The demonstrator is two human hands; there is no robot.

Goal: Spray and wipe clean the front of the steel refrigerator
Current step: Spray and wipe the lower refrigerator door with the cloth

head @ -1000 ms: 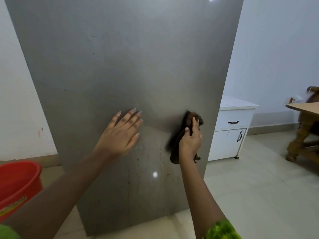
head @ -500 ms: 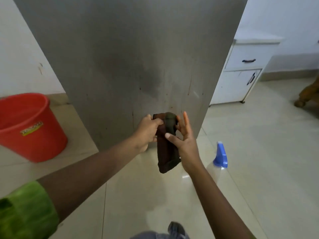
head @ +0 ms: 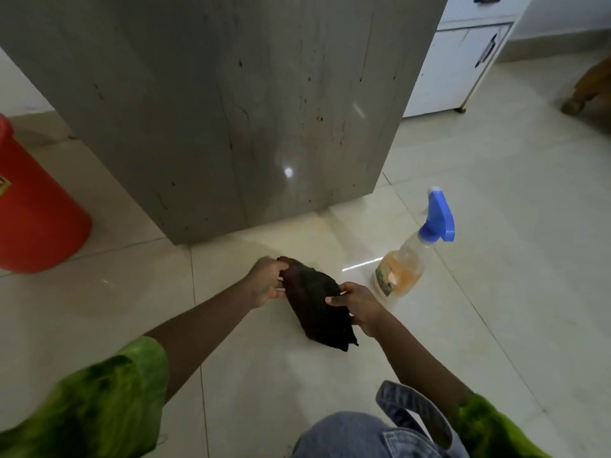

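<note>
Steel refrigerator front (head: 231, 110): stands upright on the tiled floor (head: 496, 276), long axis vertical, face turned toward the crouching person. Lower panel in view, with brown specks and vertical streaks.

Cloth (head: 314, 302): dark, bunched, held low over the floor, apart from the panel. Long axis runs from the refrigerator's foot back toward the person's right knee.

Left hand (head: 264, 280): fingers curled round the far end of the cloth.

Right hand (head: 358, 304): fingers and thumb pinching the near end.

Spray bottle (head: 406, 262): upright on the floor just beside the right hand, orange liquid inside, blue head apparently aimed toward the refrigerator.

Red bucket (head: 33, 209): on the floor, well to the left.

Risks, as judged: a soiled fold turned outward would likely smear the specks rather than lift them; a careless right wrist could tip the bottle; the lowest strip could be missed.
</note>
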